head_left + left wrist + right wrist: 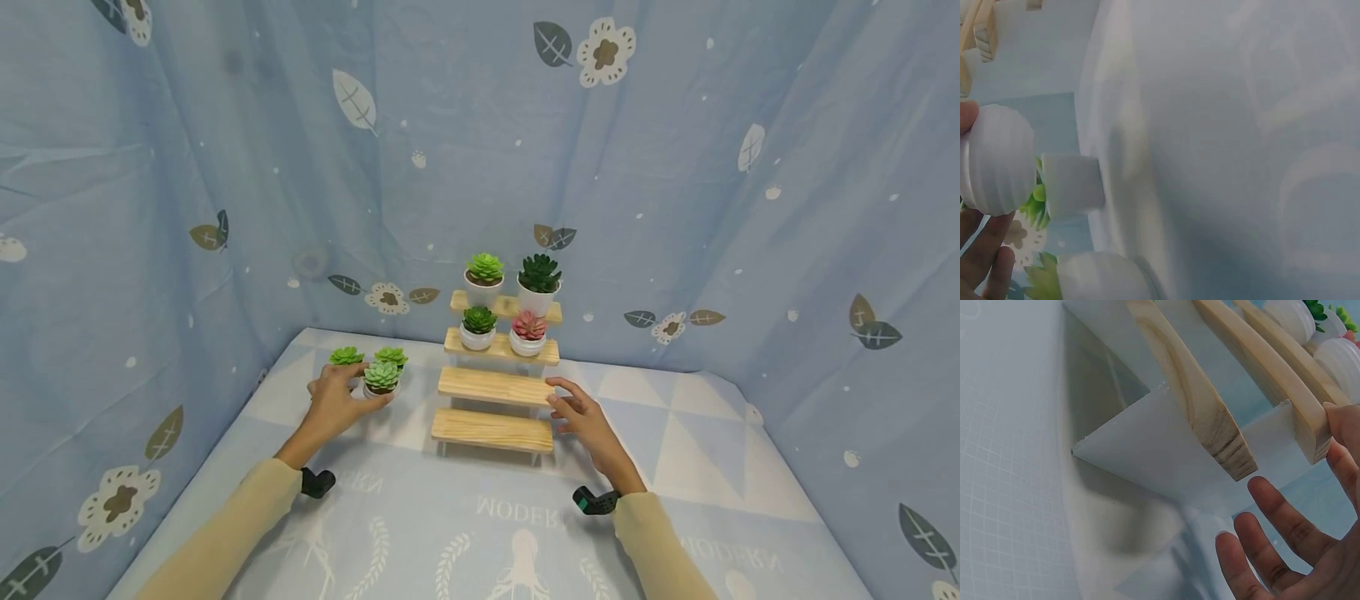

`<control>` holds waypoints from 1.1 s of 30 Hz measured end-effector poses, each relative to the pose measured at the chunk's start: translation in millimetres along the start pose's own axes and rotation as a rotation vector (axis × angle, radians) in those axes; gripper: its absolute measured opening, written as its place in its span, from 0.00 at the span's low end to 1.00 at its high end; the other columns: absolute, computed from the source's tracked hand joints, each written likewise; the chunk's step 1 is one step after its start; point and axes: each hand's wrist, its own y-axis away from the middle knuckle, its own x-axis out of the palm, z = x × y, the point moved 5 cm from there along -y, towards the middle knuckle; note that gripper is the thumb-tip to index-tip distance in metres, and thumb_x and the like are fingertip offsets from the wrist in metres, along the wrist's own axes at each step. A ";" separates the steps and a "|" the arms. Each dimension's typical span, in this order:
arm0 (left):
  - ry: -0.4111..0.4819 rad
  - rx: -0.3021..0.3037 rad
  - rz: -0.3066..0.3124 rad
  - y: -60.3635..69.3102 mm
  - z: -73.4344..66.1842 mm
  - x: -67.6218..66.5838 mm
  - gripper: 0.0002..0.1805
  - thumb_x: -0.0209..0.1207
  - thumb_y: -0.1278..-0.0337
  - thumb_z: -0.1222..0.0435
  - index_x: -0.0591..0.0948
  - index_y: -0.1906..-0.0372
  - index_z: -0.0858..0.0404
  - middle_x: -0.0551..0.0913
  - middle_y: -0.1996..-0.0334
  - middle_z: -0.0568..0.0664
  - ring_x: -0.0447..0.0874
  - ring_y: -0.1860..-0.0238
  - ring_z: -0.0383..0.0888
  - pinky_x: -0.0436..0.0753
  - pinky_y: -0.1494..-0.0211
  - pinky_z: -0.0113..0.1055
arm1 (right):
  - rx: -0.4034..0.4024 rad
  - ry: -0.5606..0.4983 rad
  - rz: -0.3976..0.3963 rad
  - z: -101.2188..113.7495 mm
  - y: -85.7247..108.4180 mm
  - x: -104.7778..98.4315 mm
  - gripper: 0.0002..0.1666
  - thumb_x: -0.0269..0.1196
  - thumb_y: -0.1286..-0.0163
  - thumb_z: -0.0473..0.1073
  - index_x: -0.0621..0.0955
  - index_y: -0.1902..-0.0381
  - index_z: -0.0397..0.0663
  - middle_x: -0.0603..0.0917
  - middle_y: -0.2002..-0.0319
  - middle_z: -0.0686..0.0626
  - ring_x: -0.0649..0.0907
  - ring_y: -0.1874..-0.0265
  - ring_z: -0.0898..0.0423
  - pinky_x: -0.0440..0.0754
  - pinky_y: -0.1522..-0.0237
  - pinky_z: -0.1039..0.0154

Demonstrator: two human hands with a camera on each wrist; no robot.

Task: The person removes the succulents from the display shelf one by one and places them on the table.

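While the left hand [335, 402] reaches forward from a bent wrist, its thumb and fingers clamp the sides of a succulent pot [382, 379], which hangs above the tablecloth [675, 442], left of the wooden stand [493, 427]. The right hand [588, 421] angles inward at the stand's other side, thumb and forefinger pinching the end of the second-lowest board, the remaining three fingers spread apart. A strip of open cloth separates the held pot from the stand; wider cloth lies right of the right hand. Just beyond the held pot, two green succulents [346, 356] crowd the left fingers, and the table's back edge meets the curtain [480, 125]. The held pot's rosette faces upward, its axis roughly upright, though any slight tilt I cannot tell. The stand's boards run lengthwise from left to right.
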 end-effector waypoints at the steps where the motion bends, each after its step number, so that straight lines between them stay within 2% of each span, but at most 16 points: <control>1: -0.007 0.000 0.001 -0.4 0.3 0.2 0.46 0.78 0.52 0.46 0.78 0.34 0.71 0.81 0.46 0.66 0.72 0.48 0.62 0.54 0.42 0.67 | 0.000 0.000 0.001 -0.4 -0.3 -0.1 0.29 0.60 0.20 0.54 0.71 0.25 0.61 0.77 0.37 0.36 0.75 0.38 0.32 0.74 0.39 0.34; 6: -0.044 -0.018 0.021 -2.2 5.7 4.1 0.46 0.78 0.52 0.45 0.78 0.34 0.70 0.81 0.52 0.65 0.70 0.49 0.60 0.52 0.44 0.64 | 0.004 -0.001 0.003 -1.2 -0.1 0.4 0.30 0.60 0.20 0.54 0.71 0.24 0.60 0.77 0.37 0.36 0.76 0.38 0.33 0.75 0.39 0.35; 11: -0.091 -0.004 0.032 -3.8 11.4 9.9 0.44 0.78 0.53 0.45 0.80 0.35 0.68 0.81 0.54 0.63 0.68 0.47 0.59 0.50 0.41 0.65 | 0.002 0.003 -0.002 -1.3 0.1 0.5 0.30 0.60 0.20 0.54 0.71 0.25 0.61 0.77 0.37 0.36 0.76 0.40 0.34 0.77 0.41 0.36; 15: -0.139 0.019 0.013 -3.6 9.5 11.2 0.44 0.79 0.53 0.46 0.80 0.36 0.71 0.82 0.55 0.64 0.69 0.46 0.60 0.51 0.41 0.66 | -0.006 -0.005 0.001 -0.3 0.0 0.4 0.29 0.60 0.20 0.53 0.72 0.25 0.62 0.77 0.37 0.37 0.76 0.40 0.34 0.77 0.41 0.36; 21: -0.190 0.025 -0.001 -1.5 7.4 14.1 0.43 0.79 0.54 0.47 0.81 0.38 0.72 0.83 0.50 0.66 0.70 0.43 0.62 0.51 0.39 0.67 | 0.004 -0.007 -0.006 -2.2 -0.5 0.9 0.29 0.60 0.20 0.54 0.71 0.25 0.62 0.76 0.36 0.37 0.76 0.39 0.34 0.77 0.41 0.37; 29: -0.233 0.048 0.010 0.4 7.7 17.6 0.40 0.80 0.55 0.47 0.84 0.41 0.69 0.86 0.54 0.59 0.71 0.45 0.60 0.50 0.39 0.69 | 0.013 -0.020 -0.010 -0.1 -0.3 0.9 0.28 0.60 0.21 0.54 0.72 0.26 0.62 0.76 0.37 0.37 0.76 0.39 0.34 0.77 0.41 0.37; 33: -0.244 0.044 0.017 0.3 7.9 18.2 0.41 0.79 0.55 0.47 0.83 0.41 0.69 0.86 0.55 0.60 0.71 0.44 0.62 0.50 0.39 0.69 | 0.018 -0.023 -0.016 -10.2 -7.1 -1.4 0.28 0.60 0.20 0.54 0.72 0.26 0.63 0.76 0.37 0.37 0.76 0.39 0.34 0.77 0.41 0.37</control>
